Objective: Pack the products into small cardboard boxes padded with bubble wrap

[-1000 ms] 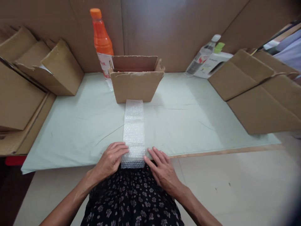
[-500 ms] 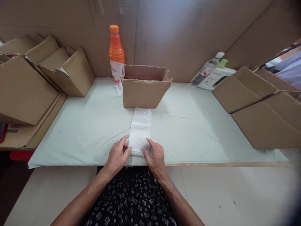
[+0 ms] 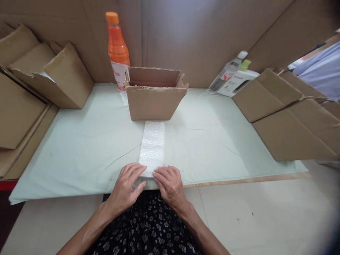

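Bubble wrap strip (image 3: pixel 152 145): translucent white, fine dotted bubble texture. Table cover (image 3: pixel 87 148): pale mint green. Open cardboard box (image 3: pixel 155 102): plain brown. Folded cartons on left (image 3: pixel 57 76) and on right (image 3: pixel 287 117): same brown. Backdrop cardboard wall (image 3: pixel 199 35): brown. Drink bottle (image 3: pixel 117 49): orange liquid, orange cap, white label with red print. Skirt (image 3: pixel 146 230): black, small pale floral print. Clear bottle (image 3: pixel 225 72): white cap. Floor (image 3: pixel 265 216): beige.
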### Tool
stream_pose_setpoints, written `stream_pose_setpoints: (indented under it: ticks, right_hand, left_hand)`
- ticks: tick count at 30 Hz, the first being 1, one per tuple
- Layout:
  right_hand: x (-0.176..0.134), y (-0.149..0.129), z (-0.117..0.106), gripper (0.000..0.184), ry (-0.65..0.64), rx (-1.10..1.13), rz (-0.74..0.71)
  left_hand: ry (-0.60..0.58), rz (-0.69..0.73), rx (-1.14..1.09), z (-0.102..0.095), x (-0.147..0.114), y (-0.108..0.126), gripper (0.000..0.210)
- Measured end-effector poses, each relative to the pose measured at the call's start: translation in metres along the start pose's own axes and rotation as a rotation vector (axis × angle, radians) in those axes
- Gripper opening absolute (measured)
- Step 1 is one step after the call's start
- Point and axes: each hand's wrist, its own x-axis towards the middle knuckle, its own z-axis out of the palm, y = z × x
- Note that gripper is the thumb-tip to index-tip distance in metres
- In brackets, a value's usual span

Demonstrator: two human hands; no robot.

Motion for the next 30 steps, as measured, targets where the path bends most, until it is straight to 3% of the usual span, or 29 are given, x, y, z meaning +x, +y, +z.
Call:
stream_pose_setpoints:
  ticks: [4, 8, 14, 18, 21, 25, 30]
  right_hand:
    - [0.005, 0.001, -0.005, 0.016, 0.044, 0.128, 0.089]
    - [0.001, 0.002, -0.009, 0.021, 0.164, 0.029, 0.097]
    - [0.010, 0.007, -0.003, 0.027, -0.016, -0.079, -0.001]
    - [0.017, 0.009, -0.008, 0.021, -0.075, 0.092, 0.003]
    - [0.013, 0.006, -0.015, 0.021, -0.084, 0.145, 0.027]
    - [0.010, 0.001, -0.015, 0.028, -0.020, -0.012, 0.010]
    - [0.020, 0.005, -0.005, 0.028, -0.107, -0.047, -0.079]
  left_hand:
    - [-0.016, -0.113, 0.006, 0.004, 0.004, 0.001, 0.031]
    - [0.072, -0.194, 0.141, 0.016, 0.023, -0.008, 0.028]
    - [0.153, -0.092, 0.216, 0.015, 0.028, -0.010, 0.028]
    - [0.066, 0.011, 0.080, 0.002, 0.007, -0.003, 0.033]
    - [0.033, -0.066, 0.037, 0.000, 0.000, -0.002, 0.032]
    - [0.075, -0.178, 0.139, 0.007, 0.010, -0.010, 0.027]
    - [0.155, -0.151, 0.098, 0.004, 0.014, -0.016, 0.029]
